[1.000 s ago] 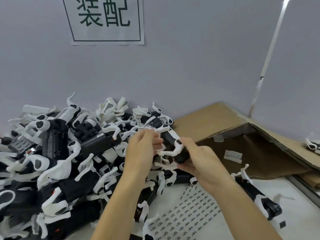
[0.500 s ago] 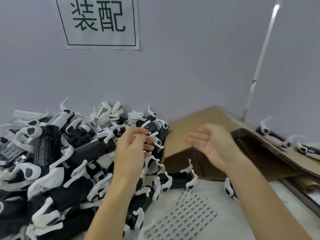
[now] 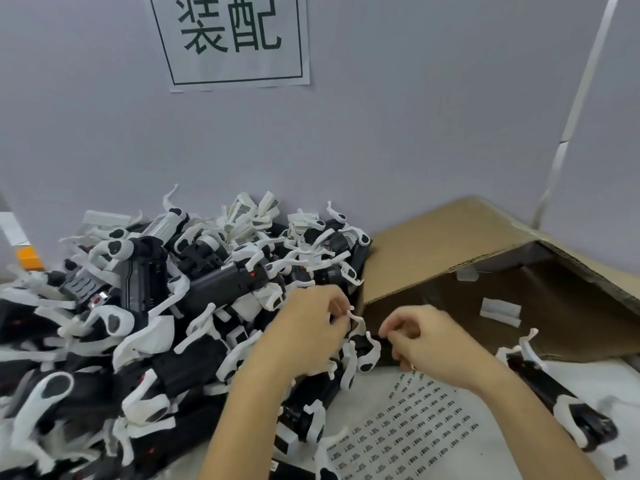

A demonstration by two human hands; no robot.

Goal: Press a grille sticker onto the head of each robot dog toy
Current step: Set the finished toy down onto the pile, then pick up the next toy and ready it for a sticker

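Observation:
A black robot dog toy with white legs (image 3: 364, 345) lies at the near edge of the big pile of robot dog toys (image 3: 166, 306), just in front of the cardboard box. My left hand (image 3: 308, 329) has its fingers curled at one of the toy's raised white legs. My right hand (image 3: 427, 337) grips the black body at its right end. The toy's head is hidden between my hands. A white sticker sheet (image 3: 419, 424) with rows of small dark grille stickers lies on the table below my hands.
An open cardboard box (image 3: 485, 268) lies on its side at the right, with white scraps inside. Another robot dog toy (image 3: 554, 403) lies alone on the table at the far right. A paper sign (image 3: 232, 39) hangs on the grey wall. An orange block (image 3: 29, 258) sits far left.
The toy held a second ago is out of my hands. My right hand swung open toward the box, then came back. Both hands now hold another toy at the pile's edge.

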